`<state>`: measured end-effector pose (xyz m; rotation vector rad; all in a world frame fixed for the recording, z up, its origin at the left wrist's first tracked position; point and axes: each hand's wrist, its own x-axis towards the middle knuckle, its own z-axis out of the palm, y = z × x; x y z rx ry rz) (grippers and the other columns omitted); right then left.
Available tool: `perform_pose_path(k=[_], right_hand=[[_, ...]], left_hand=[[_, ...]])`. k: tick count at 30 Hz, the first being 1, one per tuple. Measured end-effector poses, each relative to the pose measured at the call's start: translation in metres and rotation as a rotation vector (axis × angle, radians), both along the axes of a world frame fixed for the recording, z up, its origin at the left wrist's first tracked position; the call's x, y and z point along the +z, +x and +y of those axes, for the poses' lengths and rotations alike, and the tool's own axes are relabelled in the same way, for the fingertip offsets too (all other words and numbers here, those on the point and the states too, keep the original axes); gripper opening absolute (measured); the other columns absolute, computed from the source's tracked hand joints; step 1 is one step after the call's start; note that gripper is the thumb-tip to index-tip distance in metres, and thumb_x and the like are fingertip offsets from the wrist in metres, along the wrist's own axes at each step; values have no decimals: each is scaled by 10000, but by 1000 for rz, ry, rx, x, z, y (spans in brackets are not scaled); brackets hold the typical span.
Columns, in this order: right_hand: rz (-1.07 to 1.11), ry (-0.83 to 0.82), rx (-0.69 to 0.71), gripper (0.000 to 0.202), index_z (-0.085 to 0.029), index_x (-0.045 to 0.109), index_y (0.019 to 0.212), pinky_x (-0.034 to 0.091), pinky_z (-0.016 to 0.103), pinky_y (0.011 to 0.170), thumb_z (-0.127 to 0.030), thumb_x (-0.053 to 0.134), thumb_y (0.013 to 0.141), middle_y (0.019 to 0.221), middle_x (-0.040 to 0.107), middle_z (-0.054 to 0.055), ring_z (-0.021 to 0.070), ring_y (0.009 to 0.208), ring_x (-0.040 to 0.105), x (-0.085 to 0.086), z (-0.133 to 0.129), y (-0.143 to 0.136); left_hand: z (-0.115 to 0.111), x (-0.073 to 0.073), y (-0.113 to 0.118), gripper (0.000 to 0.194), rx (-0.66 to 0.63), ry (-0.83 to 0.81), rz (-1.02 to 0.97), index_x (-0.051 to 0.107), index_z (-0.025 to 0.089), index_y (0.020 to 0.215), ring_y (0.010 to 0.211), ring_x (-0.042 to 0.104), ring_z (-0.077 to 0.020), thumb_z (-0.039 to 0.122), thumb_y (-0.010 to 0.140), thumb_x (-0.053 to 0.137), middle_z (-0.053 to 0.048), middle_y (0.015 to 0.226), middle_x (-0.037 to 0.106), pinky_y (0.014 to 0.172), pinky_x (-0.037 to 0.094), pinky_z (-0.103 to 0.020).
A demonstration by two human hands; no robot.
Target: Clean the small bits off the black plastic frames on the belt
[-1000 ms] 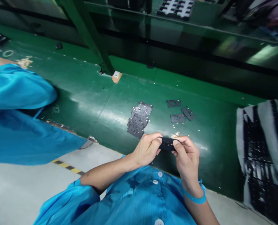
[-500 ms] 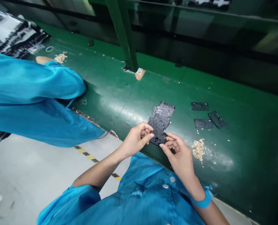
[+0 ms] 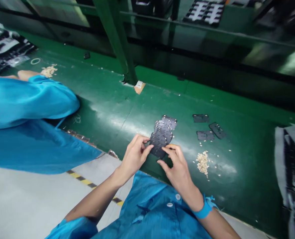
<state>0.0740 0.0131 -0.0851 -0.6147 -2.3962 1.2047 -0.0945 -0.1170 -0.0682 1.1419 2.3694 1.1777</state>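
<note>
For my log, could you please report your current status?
Left bare hand, right bare hand at near end of overlapping flat black plates. Three loose black plates, pale flake pile off right.

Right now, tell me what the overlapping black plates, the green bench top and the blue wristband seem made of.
Overlapping black plates: probably plastic, dull matte, with small bright spots, perhaps metal. Green bench top: smooth, maybe paint or rubber, given soft glare. Blue wristband: likely matte fabric, loose ends sticking out.
</note>
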Motion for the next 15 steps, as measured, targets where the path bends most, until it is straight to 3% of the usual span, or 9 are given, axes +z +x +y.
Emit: perform_pose_path(k=[4, 7, 9, 12, 15], right_hand=[[24, -33, 17, 426, -239, 676, 1337, 654, 427, 954, -112, 753, 937, 1288, 670, 134, 285, 1094, 736, 10, 5, 8], [76, -44, -3, 336, -242, 690, 1291, 660, 374, 890, -120, 694, 978, 1194, 706, 107, 243, 973, 745, 18, 16, 22], [127, -29, -36, 285, -244, 699, 1263, 652, 337, 813, -131, 653, 1005, 1143, 718, 93, 206, 852, 728, 22, 25, 34], [194, -5, -98, 244, -250, 720, 1217, 620, 300, 700, -140, 617, 1025, 1081, 729, 80, 174, 743, 692, 28, 40, 51], [247, 4, -172, 227, -252, 742, 1159, 603, 286, 632, -135, 604, 1022, 1020, 739, 82, 186, 738, 709, 30, 50, 66]], left_hand=[[10, 13, -15, 118, -29, -16, 100, 658, 212, 1124, 714, 611, -159, 281, 1029, 650, -3, 897, 629, 748, 546, -301], [52, 27, -43, 123, -94, -40, 171, 679, 203, 1082, 723, 621, -163, 305, 1027, 639, -14, 910, 654, 754, 543, -309], [101, 36, -68, 128, -137, -92, 211, 692, 189, 1047, 801, 660, -178, 301, 1022, 636, -36, 942, 689, 812, 549, -315], [195, 43, -105, 145, -148, -250, 251, 712, 163, 1051, 906, 701, -194, 288, 1018, 647, -67, 994, 737, 900, 551, -308], [291, 44, -120, 213, -141, -295, 286, 722, 125, 1147, 1033, 710, -242, 279, 1026, 637, -137, 1136, 745, 994, 539, -356]])
